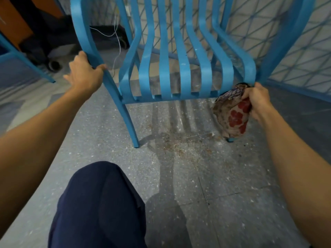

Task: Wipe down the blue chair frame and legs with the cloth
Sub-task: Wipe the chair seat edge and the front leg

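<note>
The blue chair (166, 68) with curved slats fills the upper middle of the view, its seat facing me. My left hand (86, 72) grips the chair's left armrest where it bends down into the front leg. My right hand (258, 99) is closed on a bunched cloth (232, 115), beige with red flowers, pressed against the top of the right front leg just below the seat's front right corner. The cloth hides most of that leg; only its foot (232, 139) shows on the floor. The left front leg (131, 126) stands bare.
Speckled grey floor with dust and brown debris (172, 144) lies under the seat. My knee in dark blue trousers (100, 203) is at the bottom. Another blue frame (23, 58) stands left, a blue lattice panel (304, 56) right. A white cable (117, 49) hangs behind.
</note>
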`<state>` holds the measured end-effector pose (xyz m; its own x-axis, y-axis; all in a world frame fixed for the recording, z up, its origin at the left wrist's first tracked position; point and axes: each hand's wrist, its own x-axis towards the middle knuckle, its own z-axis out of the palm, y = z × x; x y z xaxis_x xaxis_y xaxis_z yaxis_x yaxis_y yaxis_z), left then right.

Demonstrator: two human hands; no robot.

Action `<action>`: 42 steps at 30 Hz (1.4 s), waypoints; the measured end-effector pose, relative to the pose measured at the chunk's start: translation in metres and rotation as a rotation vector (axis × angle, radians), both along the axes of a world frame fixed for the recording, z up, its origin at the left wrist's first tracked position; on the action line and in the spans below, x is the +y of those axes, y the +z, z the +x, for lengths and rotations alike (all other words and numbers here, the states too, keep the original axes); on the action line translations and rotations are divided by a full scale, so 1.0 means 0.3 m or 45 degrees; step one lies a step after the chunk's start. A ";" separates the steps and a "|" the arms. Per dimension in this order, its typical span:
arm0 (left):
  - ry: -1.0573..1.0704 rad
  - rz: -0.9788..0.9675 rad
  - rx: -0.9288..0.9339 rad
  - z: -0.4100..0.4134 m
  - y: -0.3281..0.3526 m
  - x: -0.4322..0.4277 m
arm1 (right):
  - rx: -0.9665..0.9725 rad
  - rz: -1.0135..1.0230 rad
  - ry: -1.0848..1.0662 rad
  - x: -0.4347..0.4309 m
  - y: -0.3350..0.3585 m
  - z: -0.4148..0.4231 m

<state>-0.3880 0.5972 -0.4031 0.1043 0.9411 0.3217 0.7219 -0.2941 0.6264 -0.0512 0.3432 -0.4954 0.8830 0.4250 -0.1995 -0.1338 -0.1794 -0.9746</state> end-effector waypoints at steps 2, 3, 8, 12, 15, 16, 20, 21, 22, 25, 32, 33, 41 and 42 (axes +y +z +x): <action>-0.054 -0.044 -0.018 -0.013 0.017 0.042 | -0.046 0.013 0.033 -0.009 -0.012 -0.030; -0.081 -0.067 -0.015 -0.023 0.028 0.062 | -0.067 0.024 0.034 -0.016 -0.017 -0.051; -0.172 -0.144 0.031 -0.045 0.064 0.126 | -0.159 0.061 0.023 -0.087 -0.041 -0.190; -0.176 -0.130 0.088 -0.022 0.052 0.130 | -0.221 0.107 -0.047 -0.148 -0.060 -0.292; -0.092 -0.160 0.270 -0.009 0.046 0.113 | -0.233 0.130 -0.087 -0.188 -0.057 -0.354; -0.019 -0.192 0.339 0.003 0.049 0.081 | -0.239 0.118 -0.078 -0.201 -0.049 -0.371; -0.117 -0.068 0.389 0.128 0.008 -0.205 | -0.338 -0.081 0.005 -0.246 -0.015 -0.409; -0.278 0.000 0.318 0.171 -0.012 -0.309 | -0.364 -0.130 0.034 -0.261 -0.009 -0.410; -0.443 0.032 0.242 0.208 -0.032 -0.407 | -0.397 -0.194 0.066 -0.282 -0.011 -0.408; -0.815 0.052 0.093 0.317 -0.072 -0.630 | -0.401 -0.438 0.146 -0.383 -0.034 -0.371; -1.187 0.322 0.102 0.499 -0.120 -0.671 | 0.161 -0.390 -0.167 -0.654 -0.039 -0.267; -1.195 0.342 0.094 0.519 -0.127 -0.664 | 0.228 -0.241 -0.263 -0.664 -0.036 -0.235; -1.082 0.582 0.146 0.556 -0.245 -0.684 | 0.131 0.653 -0.222 -0.544 0.115 -0.160; -1.090 0.576 0.145 0.556 -0.241 -0.680 | 0.109 0.704 -0.130 -0.507 0.121 -0.187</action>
